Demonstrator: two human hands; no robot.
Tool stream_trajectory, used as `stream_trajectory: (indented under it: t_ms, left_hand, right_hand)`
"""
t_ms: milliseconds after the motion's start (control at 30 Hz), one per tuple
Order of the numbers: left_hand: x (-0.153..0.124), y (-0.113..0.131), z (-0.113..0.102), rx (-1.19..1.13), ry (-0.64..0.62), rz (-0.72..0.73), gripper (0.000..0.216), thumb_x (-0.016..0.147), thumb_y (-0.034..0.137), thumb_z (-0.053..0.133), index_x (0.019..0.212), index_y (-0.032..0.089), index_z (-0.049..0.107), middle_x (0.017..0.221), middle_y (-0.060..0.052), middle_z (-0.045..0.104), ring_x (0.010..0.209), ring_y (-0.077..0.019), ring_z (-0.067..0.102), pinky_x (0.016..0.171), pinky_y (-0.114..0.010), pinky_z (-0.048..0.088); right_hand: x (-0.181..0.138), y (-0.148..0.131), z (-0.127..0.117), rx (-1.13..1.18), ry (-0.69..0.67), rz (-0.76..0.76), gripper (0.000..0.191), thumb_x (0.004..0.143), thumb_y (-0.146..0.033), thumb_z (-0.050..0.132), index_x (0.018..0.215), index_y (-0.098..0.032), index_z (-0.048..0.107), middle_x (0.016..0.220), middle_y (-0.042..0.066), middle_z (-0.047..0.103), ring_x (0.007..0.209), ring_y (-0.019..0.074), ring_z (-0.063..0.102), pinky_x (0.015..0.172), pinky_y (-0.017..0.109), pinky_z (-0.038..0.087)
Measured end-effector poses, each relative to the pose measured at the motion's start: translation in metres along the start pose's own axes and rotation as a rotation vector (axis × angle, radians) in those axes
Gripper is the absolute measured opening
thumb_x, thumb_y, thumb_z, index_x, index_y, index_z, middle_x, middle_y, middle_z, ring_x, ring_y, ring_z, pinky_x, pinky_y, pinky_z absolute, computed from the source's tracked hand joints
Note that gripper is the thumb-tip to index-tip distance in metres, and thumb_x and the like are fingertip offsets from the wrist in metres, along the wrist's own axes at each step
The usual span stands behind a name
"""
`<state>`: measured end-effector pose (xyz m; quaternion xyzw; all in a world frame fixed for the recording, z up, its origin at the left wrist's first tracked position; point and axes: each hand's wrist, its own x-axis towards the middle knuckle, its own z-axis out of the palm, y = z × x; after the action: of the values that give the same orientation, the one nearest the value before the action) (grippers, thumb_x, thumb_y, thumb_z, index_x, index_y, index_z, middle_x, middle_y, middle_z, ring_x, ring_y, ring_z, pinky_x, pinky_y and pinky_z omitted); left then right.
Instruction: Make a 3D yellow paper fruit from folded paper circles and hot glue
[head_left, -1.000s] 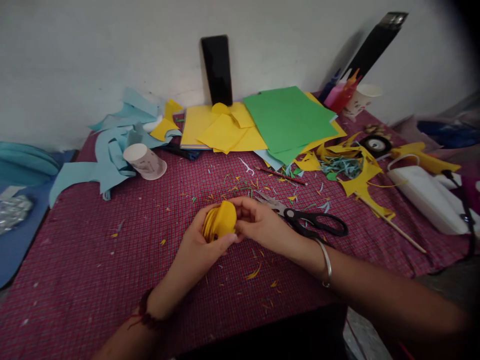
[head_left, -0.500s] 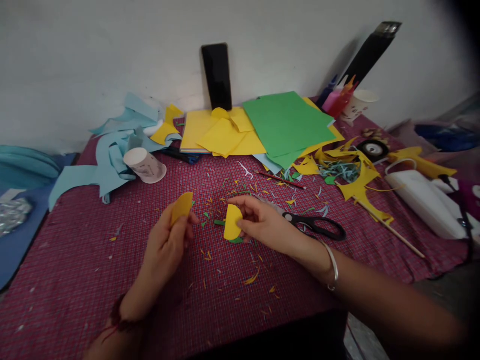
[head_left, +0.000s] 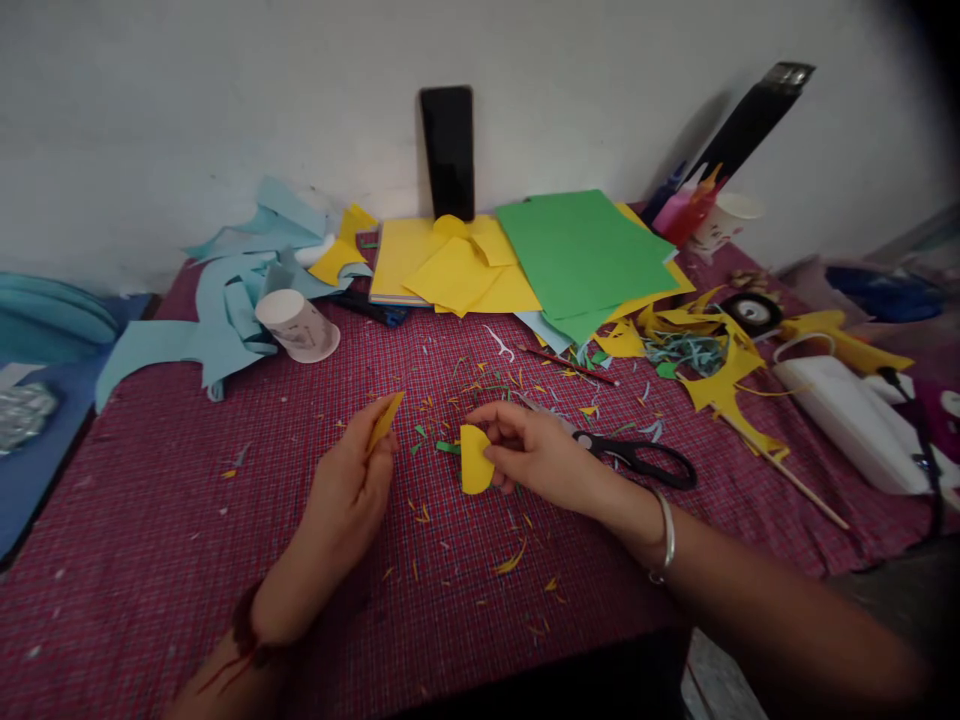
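Observation:
My left hand [head_left: 352,480] is closed on a folded yellow paper piece [head_left: 386,420], which shows nearly edge-on above the fingers. Between the thumb and fingers of my right hand [head_left: 525,448] is a yellow half-round paper piece [head_left: 475,460], held upright with its straight edge to the left. Both hands are raised over the checked tablecloth [head_left: 300,590], a short gap apart. Black-handled scissors [head_left: 637,457] lie just behind my right wrist, their blades partly hidden by the hand. Small yellow and green paper snippets [head_left: 510,560] are scattered under and around the hands.
A phone [head_left: 450,150] leans on the wall behind yellow sheets [head_left: 450,275] and green sheets [head_left: 589,255]. Light blue scraps [head_left: 232,300] and a paper cup [head_left: 296,325] stand left. To the right are a pencil [head_left: 570,365], yellow scraps [head_left: 727,375], a stick [head_left: 795,480] and a white block [head_left: 847,420].
My left hand has turned, so its yellow paper now shows more edge-on. My right hand still holds the half-round piece, slightly lower. The whole view has shifted a little.

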<state>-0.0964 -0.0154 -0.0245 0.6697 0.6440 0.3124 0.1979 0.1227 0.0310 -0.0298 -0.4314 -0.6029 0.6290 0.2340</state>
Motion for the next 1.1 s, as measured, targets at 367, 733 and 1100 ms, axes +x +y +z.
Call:
stream_trajectory:
  t_ms: [367,733,1100]
  left_hand:
    - [-0.008,0.006,0.005,0.120,-0.063,0.193,0.029,0.086,0.018,0.050,0.114,0.021,0.054,0.100,-0.006,0.065,0.089,-0.0207,0.062,0.078,-0.034,0.050]
    - [-0.017,0.040,0.001,-0.739,-0.026,-0.213,0.007,0.079,0.019,0.066,0.084,0.022,0.062,0.090,0.000,0.063,0.087,-0.0144,0.059,0.079,-0.027,0.045]
    - [-0.023,0.043,0.026,-1.314,-0.286,-0.451,0.020,0.074,0.029,0.070,0.088,0.022,0.058,0.079,0.003,0.059,0.064,-0.0109,0.058,0.059,-0.026,0.052]
  right_hand:
    - [-0.002,-0.006,0.003,0.231,-0.086,0.027,0.032,0.080,-0.005,0.050,0.110,-0.017,0.050,0.076,-0.003,0.061,0.052,0.0059,0.058,0.049,0.019,0.052]
    - [-0.015,-0.013,0.014,0.279,-0.023,-0.101,0.035,0.078,-0.007,0.055,0.111,-0.019,0.052,0.082,-0.002,0.061,0.062,0.0075,0.061,0.054,0.021,0.053]
    - [-0.017,-0.009,0.013,0.540,-0.331,-0.227,0.048,0.071,-0.020,0.076,0.113,-0.022,0.054,0.080,-0.004,0.061,0.065,0.0084,0.060,0.060,0.022,0.051]
